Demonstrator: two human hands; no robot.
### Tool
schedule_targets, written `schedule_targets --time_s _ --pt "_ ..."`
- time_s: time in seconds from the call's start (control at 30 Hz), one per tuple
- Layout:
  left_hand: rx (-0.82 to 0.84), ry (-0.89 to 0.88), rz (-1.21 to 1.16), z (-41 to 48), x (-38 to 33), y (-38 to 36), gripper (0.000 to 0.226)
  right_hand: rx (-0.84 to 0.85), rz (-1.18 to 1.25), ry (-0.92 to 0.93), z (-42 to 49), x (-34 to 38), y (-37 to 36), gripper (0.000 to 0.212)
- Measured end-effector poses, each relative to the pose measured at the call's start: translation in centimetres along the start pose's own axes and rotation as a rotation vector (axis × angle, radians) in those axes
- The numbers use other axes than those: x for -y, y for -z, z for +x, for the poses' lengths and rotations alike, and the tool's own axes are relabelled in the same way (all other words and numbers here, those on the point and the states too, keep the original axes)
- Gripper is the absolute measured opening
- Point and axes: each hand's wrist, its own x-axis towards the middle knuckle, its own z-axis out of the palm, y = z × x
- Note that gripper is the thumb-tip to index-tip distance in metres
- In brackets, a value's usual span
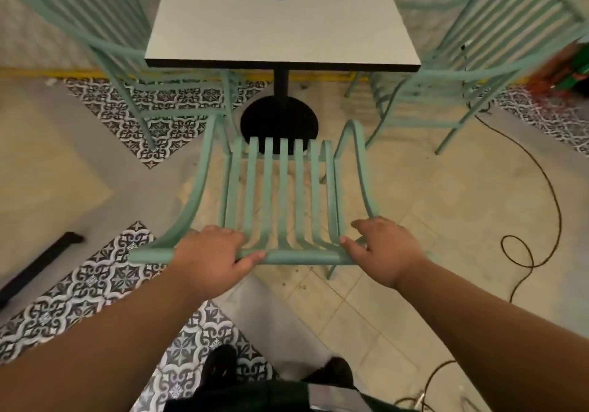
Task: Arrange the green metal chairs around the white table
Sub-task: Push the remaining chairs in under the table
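The near green chair (280,188) stands on the floor (398,195) facing the white tabletop (280,29), my left grip (212,252) grasping its top rail (299,256), my right grip (382,249) resting released on it, a second chair (105,45) and third chair (497,45) flanking.

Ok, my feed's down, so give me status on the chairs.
Left hand grips top rail of near chair; right hand at its right corner, grip unclear. Chair faces white table, not yet tucked. Black cable loops on floor, right.
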Motion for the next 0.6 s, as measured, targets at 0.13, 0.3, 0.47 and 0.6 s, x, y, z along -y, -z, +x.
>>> schedule_targets --time_s 0.13,0.3,0.47,0.6 --pt "0.028 -0.001 0.056 0.6 -0.1 -0.2 0.078 0.031 -0.011 0.002 0.4 0.4 -1.2 0.083" --pt "0.043 0.004 0.073 1.0 -0.2 0.0 0.073 0.045 -0.074 -0.002 0.7 0.7 -1.1 0.081" --pt "0.043 -0.014 0.078 1.5 0.3 -0.2 0.076 0.043 -0.086 0.011 1.1 0.8 -0.9 0.079" --pt "0.013 -0.028 0.088 1.9 0.7 -0.3 0.076 0.026 -0.098 0.024 1.6 0.9 -0.9 0.077"
